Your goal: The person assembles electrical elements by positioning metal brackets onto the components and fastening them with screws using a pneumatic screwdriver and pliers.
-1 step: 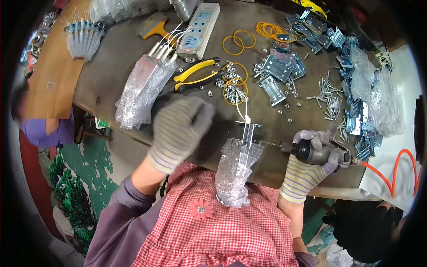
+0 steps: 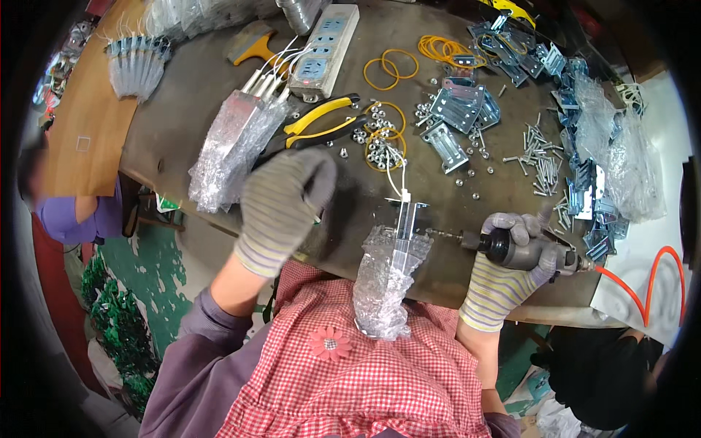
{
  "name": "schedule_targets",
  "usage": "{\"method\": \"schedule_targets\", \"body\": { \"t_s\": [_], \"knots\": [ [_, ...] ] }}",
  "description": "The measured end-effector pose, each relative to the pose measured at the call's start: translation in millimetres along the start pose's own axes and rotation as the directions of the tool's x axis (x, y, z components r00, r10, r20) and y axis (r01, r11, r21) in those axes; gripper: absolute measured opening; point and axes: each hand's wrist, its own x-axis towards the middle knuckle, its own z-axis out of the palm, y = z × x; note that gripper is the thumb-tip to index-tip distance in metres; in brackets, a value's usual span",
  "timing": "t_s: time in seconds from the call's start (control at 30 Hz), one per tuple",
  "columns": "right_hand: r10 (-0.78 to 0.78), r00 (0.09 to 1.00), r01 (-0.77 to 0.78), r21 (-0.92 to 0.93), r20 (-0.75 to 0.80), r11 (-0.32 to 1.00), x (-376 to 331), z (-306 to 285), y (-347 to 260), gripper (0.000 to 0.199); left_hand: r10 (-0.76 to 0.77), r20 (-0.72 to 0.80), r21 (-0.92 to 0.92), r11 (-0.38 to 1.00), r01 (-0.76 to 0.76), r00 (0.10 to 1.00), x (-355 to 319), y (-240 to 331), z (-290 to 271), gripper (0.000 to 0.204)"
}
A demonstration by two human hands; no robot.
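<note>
My left hand (image 2: 283,203), in a striped work glove, hovers over the table's front edge, left of the wrapped part. Its fingers are curled closed, and whatever they hold is hidden. My right hand (image 2: 515,263), gloved the same way, grips a grey and black air screwdriver (image 2: 504,247). The driver's bit points left at a metal bracket (image 2: 415,206), its tip a short way from it. That bracket sits across a flat metal strip (image 2: 403,230) with white wires, whose lower part is inside bubble wrap (image 2: 383,292) leaning on my apron.
Yellow-handled pliers (image 2: 321,120), loose nuts (image 2: 383,150) and rubber bands (image 2: 392,69) lie beyond. Screws (image 2: 542,164) and metal brackets (image 2: 460,106) cover the right. Wrapped parts (image 2: 237,150) rest by a power strip (image 2: 325,51). A red air hose (image 2: 646,292) trails right. Other people are nearby.
My left hand has shifted slightly left and toward me, away from the wrapped part. My right hand, the air screwdriver and the wrapped part look unmoved.
</note>
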Motion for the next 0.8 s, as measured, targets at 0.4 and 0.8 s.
{"method": "schedule_targets", "body": {
  "t_s": [0.4,0.8],
  "knots": [
    [0.002,1.000,-0.001,-0.140,0.009,0.990,0.7,0.8,5.3,0.048,0.244,0.459,0.505,0.719,-0.477,0.854,41.0,-17.2,-8.8,0.009],
    [0.017,1.000,-0.016,-0.362,-0.001,0.932,0.7,1.7,11.0,0.050,0.104,0.411,-0.339,0.940,0.046,0.906,-5.1,16.1,-5.1,0.026]
  ]
}}
